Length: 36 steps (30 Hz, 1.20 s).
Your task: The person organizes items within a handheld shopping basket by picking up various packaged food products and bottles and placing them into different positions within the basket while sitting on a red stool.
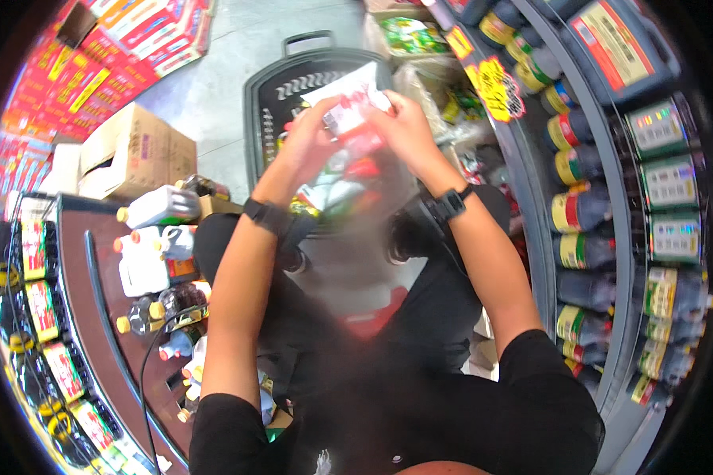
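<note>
My left hand (pixel 309 141) and my right hand (pixel 408 131) are raised over a black plastic shopping basket (pixel 253 131). Between them is a white and red plastic packet (pixel 347 117), gripped from both sides with the fingers curled round it. A smeared patch in the picture blurs its lower part and print. Below the hands, more packets (pixel 325 194) in white, red and green lie in the basket, partly hidden by my hands and the blur. A dark band is on each wrist.
Shelves of dark sauce bottles (pixel 578 207) line the right side. Open boxes of packets (pixel 408 36) stand beside the basket. At left are white jugs (pixel 162 206), a cardboard box (pixel 139 154), stacked red cartons (pixel 79 71) and another bottle shelf (pixel 36 309).
</note>
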{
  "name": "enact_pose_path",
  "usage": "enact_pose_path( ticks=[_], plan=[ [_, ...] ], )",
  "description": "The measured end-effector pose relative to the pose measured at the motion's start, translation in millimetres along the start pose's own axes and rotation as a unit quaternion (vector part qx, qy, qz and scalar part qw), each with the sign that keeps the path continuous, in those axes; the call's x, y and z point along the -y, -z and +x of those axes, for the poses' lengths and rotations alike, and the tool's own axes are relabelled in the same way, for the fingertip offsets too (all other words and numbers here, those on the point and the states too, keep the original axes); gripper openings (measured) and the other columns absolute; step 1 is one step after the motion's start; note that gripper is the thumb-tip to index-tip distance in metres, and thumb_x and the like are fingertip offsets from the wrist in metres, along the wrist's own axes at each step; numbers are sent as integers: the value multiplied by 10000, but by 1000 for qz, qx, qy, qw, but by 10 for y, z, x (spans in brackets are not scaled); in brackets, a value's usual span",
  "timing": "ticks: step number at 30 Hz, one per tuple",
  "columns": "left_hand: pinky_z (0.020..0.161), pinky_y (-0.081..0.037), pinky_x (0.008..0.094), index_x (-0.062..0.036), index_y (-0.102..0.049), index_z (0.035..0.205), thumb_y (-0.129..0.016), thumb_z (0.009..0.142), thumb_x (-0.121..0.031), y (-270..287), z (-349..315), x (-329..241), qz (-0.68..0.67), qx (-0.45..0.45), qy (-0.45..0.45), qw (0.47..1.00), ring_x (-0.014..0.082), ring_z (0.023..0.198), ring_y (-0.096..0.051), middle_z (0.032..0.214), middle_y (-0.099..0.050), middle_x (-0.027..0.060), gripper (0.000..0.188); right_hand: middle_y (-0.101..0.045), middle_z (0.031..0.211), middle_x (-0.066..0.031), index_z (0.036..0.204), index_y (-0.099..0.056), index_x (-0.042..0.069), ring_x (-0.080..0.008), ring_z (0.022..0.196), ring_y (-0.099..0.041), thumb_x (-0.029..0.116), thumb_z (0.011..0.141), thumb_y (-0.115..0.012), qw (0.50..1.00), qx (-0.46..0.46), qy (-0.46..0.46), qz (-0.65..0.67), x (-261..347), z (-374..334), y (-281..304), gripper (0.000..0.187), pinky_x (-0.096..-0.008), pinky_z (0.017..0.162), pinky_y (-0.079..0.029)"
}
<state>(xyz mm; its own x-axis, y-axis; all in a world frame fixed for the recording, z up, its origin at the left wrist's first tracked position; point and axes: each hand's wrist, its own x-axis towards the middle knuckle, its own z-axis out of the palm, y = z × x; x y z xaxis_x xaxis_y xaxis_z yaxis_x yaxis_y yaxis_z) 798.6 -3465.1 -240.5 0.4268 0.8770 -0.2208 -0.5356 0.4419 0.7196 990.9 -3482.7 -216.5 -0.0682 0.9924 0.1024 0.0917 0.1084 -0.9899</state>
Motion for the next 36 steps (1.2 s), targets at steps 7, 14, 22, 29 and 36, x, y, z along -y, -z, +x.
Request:
enact_pose_path(
  ticks=[7,14,22,29,36],
  plan=[
    [863,-548,352,24,-631,1283,-652,976,-276,78,30,186,465,-1,-69,882,224,1022,-710,1151,-722,157,430,-698,858,-198,1026,-719,35,-395,797,-680,268,822,-782,904,-53,82,-416,-91,60,952,316,-440,719,-537],
    [900,-539,465,-40,-646,1276,-619,899,-204,174,-185,250,792,104,-34,601,409,1035,-686,1100,-716,250,412,-730,933,-233,937,-743,34,-400,881,-721,228,800,-734,772,-35,-167,-612,-404,-171,1966,238,-453,766,-556],
    [853,-542,457,-16,-701,1091,-572,921,-207,345,-94,194,793,142,-28,592,414,970,-693,1005,-723,245,286,-707,1141,-244,1128,-719,52,-407,1087,-675,274,817,-629,831,2,-96,-547,-404,9,1230,392,-479,926,-540],
    [830,-534,491,23,-715,905,-526,911,-218,287,-187,168,792,132,23,595,440,902,-687,921,-703,274,307,-736,981,-233,1090,-756,23,-396,926,-725,396,754,-806,818,312,-51,-480,-915,337,-13,504,-455,836,-576],
    [861,-529,500,-7,-668,1108,-530,899,-137,509,-297,220,779,123,52,613,432,972,-683,1007,-714,255,283,-743,992,-236,1032,-762,-18,-362,919,-743,410,700,-829,785,318,-54,-529,-1292,586,-719,546,-433,837,-594]
  ],
)
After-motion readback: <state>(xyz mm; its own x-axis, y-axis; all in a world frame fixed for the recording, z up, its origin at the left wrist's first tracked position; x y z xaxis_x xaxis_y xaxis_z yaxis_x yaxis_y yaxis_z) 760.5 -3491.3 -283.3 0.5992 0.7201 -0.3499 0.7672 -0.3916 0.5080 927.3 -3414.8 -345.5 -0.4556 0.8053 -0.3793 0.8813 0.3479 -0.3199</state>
